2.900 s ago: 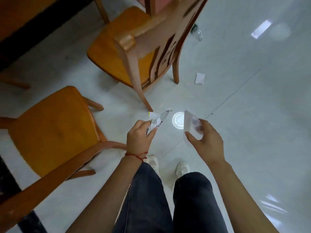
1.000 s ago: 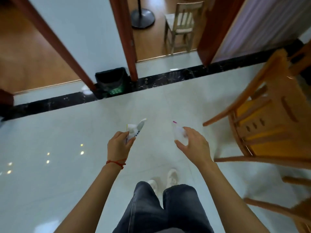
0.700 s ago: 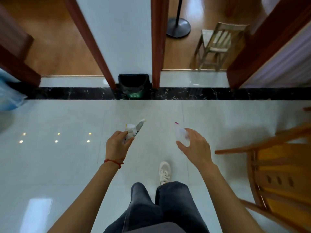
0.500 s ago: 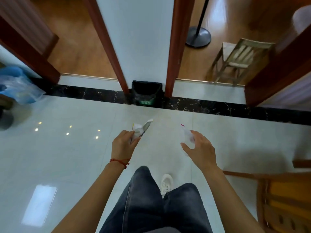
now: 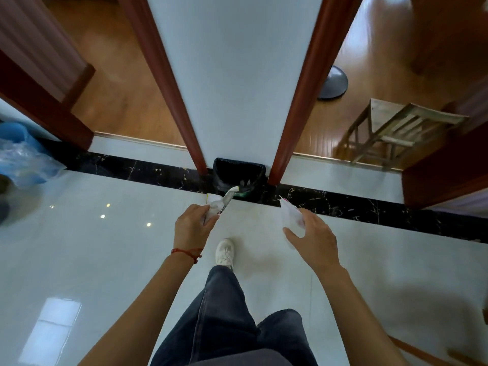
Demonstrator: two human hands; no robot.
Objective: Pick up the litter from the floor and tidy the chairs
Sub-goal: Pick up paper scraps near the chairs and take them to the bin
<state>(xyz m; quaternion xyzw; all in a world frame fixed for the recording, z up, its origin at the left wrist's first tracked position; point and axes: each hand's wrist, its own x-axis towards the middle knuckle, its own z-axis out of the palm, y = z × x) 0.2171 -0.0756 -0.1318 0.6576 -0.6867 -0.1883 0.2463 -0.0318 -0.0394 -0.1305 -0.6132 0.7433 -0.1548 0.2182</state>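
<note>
My left hand (image 5: 191, 228) is closed around a crumpled white wrapper (image 5: 220, 204) with dark print, its twisted end pointing up and right. My right hand (image 5: 315, 240) grips a clear plastic bag (image 5: 290, 216) with a small pink mark at its top corner. Both hands are held out in front of me at waist height. Just beyond them a black-lined waste bin (image 5: 239, 177) stands on the floor against the white wall section, between two red-brown door frames.
A small pale wooden chair (image 5: 396, 128) stands on the wooden floor through the right doorway, beside a round grey stand base (image 5: 334, 81). A blue tub with clear plastic (image 5: 21, 157) sits at the left edge. Part of an orange wooden chair (image 5: 433, 356) shows at bottom right.
I have turned away from the orange chairs and walked toward the wall. The bin has come much closer, now just past my hands. Both hands still hold the same litter.
</note>
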